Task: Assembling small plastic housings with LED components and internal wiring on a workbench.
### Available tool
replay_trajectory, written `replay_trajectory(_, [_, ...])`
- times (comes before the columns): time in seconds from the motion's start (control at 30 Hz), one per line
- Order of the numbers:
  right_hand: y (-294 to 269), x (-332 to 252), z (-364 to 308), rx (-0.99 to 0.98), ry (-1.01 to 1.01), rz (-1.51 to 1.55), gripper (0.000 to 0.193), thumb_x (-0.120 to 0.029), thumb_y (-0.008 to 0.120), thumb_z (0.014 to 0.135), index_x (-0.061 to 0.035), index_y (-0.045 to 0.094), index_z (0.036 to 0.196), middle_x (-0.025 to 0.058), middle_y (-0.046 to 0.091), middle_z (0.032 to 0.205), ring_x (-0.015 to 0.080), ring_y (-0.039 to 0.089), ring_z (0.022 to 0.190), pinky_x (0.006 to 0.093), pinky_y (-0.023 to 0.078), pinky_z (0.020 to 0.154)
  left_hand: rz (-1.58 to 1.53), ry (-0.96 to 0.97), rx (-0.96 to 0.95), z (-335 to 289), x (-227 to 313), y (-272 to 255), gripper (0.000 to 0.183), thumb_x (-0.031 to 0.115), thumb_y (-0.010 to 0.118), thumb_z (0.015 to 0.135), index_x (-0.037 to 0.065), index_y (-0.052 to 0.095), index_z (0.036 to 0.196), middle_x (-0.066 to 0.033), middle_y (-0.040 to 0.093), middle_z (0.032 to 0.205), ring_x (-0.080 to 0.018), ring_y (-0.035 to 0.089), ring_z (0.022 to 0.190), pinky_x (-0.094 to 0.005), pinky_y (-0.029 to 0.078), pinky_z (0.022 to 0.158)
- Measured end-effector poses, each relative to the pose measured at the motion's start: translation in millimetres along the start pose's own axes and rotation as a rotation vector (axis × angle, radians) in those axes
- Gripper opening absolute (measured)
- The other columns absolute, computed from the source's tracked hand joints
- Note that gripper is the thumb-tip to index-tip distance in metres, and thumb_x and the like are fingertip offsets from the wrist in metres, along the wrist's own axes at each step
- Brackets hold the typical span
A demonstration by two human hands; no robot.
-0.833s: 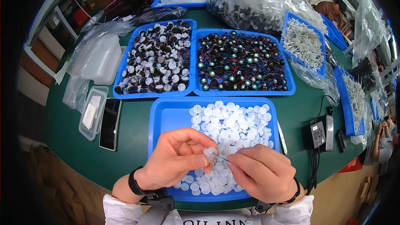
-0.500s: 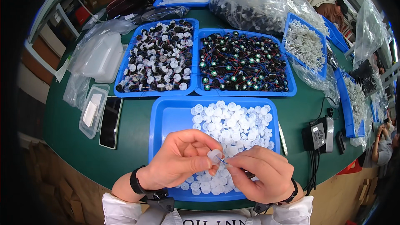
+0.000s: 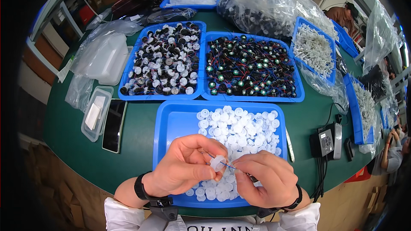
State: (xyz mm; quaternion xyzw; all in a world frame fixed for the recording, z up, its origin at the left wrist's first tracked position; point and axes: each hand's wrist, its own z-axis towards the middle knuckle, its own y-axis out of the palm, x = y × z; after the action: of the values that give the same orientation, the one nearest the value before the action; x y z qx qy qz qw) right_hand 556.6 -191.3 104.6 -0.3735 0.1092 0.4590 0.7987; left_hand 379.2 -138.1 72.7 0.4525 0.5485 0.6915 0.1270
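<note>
My left hand [image 3: 182,167] pinches a small translucent white plastic cap [image 3: 217,163] between thumb and fingers. Thin blue wire [image 3: 230,166] comes out of the cap's right side, and its end lies in the closed fingertips of my right hand [image 3: 270,176]. A bit of wire also shows at the cap's left, by my left fingers; what it leads to there is hidden in that hand. Both hands hover over a blue tray [image 3: 173,113] holding a heap of similar white caps [image 3: 239,130].
Behind stand a blue tray of black-and-white round parts [image 3: 165,62] and one of black parts with red and blue wires [image 3: 250,66]. A phone [image 3: 114,125] and clear box [image 3: 95,115] lie left. Right are tweezers [image 3: 290,145], a black device [image 3: 323,142] and trays of white pieces [image 3: 314,49].
The cap has shifted slightly left and tilted. More blue wire shows on both its sides. My right fingertips have moved a little to the right with the wire.
</note>
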Motion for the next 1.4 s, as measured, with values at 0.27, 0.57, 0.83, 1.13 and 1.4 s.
replay_trajectory(0.27, [1.4,1.1,-3.1,0.008,0.018,0.090,0.021,0.007,0.065,0.062,0.0045,0.058,0.081,0.0093,0.059,0.070,0.0159,0.053,0.049,0.0238,0.042,0.041,-0.007,-0.063,-0.030,0.1,-3.9,-0.2,0.032,-0.003,0.063,0.076,-0.007,0.051,0.105,-0.0174,0.055,0.100,-0.0206,0.059,0.081,-0.0314,0.050,0.070])
replay_trajectory(0.57, [3.9,2.1,-5.6,0.021,0.055,0.128,0.022,0.006,0.066,0.061,0.0039,0.058,0.082,0.0072,0.056,0.064,0.0156,0.053,0.047,0.0241,0.041,0.039,-0.061,-0.079,-0.020,0.0,-6.3,2.2,0.029,-0.004,0.062,0.076,-0.006,0.052,0.103,-0.0186,0.053,0.103,-0.0218,0.058,0.081,-0.0313,0.050,0.069])
replay_trajectory(0.83, [6.0,-1.1,-8.2,0.033,-0.035,-0.042,0.022,0.003,0.067,0.061,0.0037,0.059,0.082,0.0051,0.054,0.062,0.0144,0.052,0.047,0.0236,0.039,0.038,-0.007,-0.064,0.018,-1.8,-7.4,1.2,0.027,-0.010,0.062,0.073,-0.006,0.053,0.099,-0.0189,0.052,0.104,-0.0211,0.060,0.082,-0.0294,0.052,0.070])
replay_trajectory(1.13, [-0.9,-5.7,-1.3,-0.126,0.123,0.033,0.022,0.002,0.064,0.066,0.0043,0.056,0.086,0.0087,0.056,0.069,0.0168,0.056,0.053,0.0262,0.044,0.042,0.108,0.002,0.037,-0.9,-5.1,1.2,0.028,-0.014,0.062,0.070,-0.005,0.054,0.095,-0.0179,0.051,0.104,-0.0210,0.060,0.083,-0.0283,0.052,0.071])
replay_trajectory(1.4, [0.0,-4.1,-0.2,-0.056,0.080,-0.016,0.015,0.002,0.067,0.064,-0.0001,0.060,0.077,0.0088,0.061,0.072,0.0162,0.059,0.054,0.0234,0.047,0.046,0.017,0.011,0.011,-2.2,-8.3,1.6,0.028,-0.014,0.062,0.070,-0.003,0.055,0.095,-0.0169,0.051,0.103,-0.0198,0.059,0.082,-0.0282,0.050,0.070])
